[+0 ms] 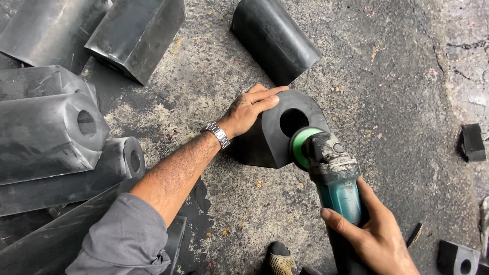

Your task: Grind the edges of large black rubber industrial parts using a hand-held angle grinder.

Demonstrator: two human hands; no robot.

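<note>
A black rubber block (270, 137) with a round hole through it lies on the concrete floor at the centre. My left hand (250, 108), a metal watch on its wrist, rests flat on the block's upper left edge. My right hand (369, 231) grips the body of a teal angle grinder (333, 175). The grinder's green disc (301, 146) touches the block's face just below the hole.
Several similar black blocks (48, 132) with holes are stacked at the left. Another block (272, 38) lies behind the centre one. Small black offcuts (472, 142) sit at the right edge and one offcut (457, 256) at the lower right. A shoe tip (280, 259) shows at the bottom.
</note>
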